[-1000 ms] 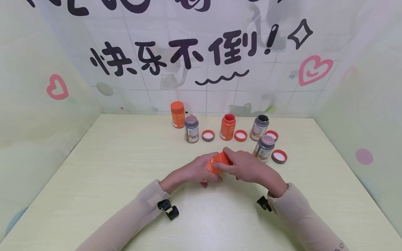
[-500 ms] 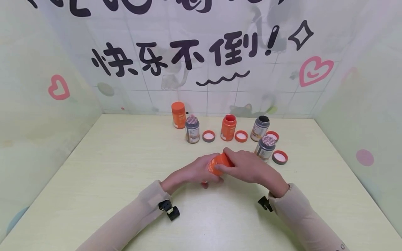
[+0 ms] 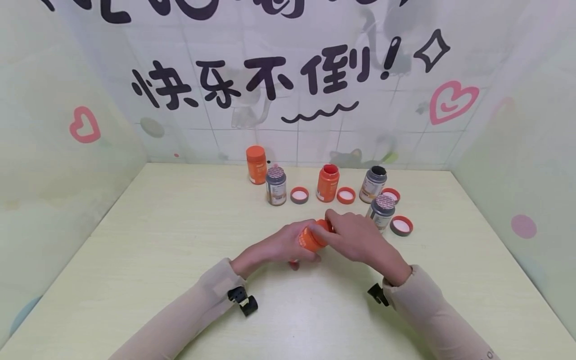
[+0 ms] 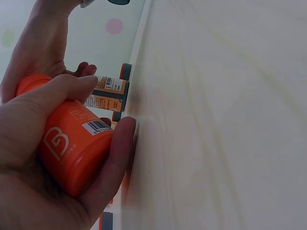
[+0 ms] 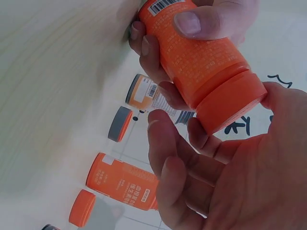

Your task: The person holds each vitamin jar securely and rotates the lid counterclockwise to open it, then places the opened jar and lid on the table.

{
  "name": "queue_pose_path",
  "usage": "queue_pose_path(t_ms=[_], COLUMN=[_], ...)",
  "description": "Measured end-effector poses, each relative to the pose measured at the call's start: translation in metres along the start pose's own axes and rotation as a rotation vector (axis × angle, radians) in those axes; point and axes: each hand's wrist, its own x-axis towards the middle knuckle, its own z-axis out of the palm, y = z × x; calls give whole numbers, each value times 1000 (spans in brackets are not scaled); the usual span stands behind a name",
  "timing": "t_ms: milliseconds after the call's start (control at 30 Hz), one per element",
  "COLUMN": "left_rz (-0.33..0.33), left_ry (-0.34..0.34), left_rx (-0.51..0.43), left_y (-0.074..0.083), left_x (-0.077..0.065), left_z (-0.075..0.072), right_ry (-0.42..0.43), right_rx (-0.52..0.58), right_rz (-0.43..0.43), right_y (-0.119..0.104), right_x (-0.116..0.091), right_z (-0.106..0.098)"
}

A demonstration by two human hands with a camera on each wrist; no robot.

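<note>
My left hand (image 3: 285,243) grips the body of an orange bottle (image 4: 74,139), holding it tilted above the table. Its printed label and barcode face the left wrist camera. At the bottle's upper end, the thumb and a finger of my right hand (image 3: 362,239) pinch the ridged orange cap (image 5: 232,103) from opposite sides. The cap sits on the bottle. In the right wrist view the other fingers of that hand are bent and off the cap. Just beyond my right hand is a grey bottle (image 3: 381,215) with a patterned seal over its mouth, partly hidden by the hand.
At the back stand a capped orange bottle (image 3: 256,166), a sealed grey bottle (image 3: 276,187), an uncapped orange bottle (image 3: 327,185) and an uncapped grey bottle (image 3: 372,186). Loose caps lie beside them, among them a grey-rimmed one (image 3: 401,226) at the right. Printed walls enclose the table (image 3: 148,225).
The fingers of my right hand have shifted around the cap, with the thumb now higher on it. My left hand and the bottle have hardly moved.
</note>
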Motion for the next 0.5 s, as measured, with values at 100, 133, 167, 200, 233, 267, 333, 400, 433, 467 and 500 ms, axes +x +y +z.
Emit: queue_pose_path(t_ms=[100, 133, 167, 200, 233, 267, 333, 400, 433, 467, 500], left_rz=[-10, -12, -17, -19, -22, -22, -24, -24, -25, -25, -24], left_ry=[1, 0, -1, -2, -2, -2, -2, -1, 0, -1, 0], left_rx=[0, -1, -3, -4, -4, -4, -2, -1, -1, -2, -2], left_y=[1, 1, 1, 2, 2, 2, 2, 1, 1, 1, 1], left_x=[0, 0, 0, 0, -1, 0, 0, 0, 0, 0, 0], left_z=[0, 0, 0, 0, 0, 0, 0, 0, 0, 0, 0], right_ry=[-16, -20, -23, -25, -24, -24, -23, -23, -25, -28, -32], right_rx=[5, 8, 10, 13, 14, 15, 18, 22, 24, 28, 33], right_rz=[11, 11, 10, 8, 5, 1, -11, -23, -28, -32, -36], right_y=[-2, -2, -2, -2, -2, -2, -2, -2, -1, -1, -1], right_x=[0, 0, 0, 0, 0, 0, -1, -1, -1, -1, -1], right_z=[0, 0, 0, 0, 0, 0, 0, 0, 0, 0, 0])
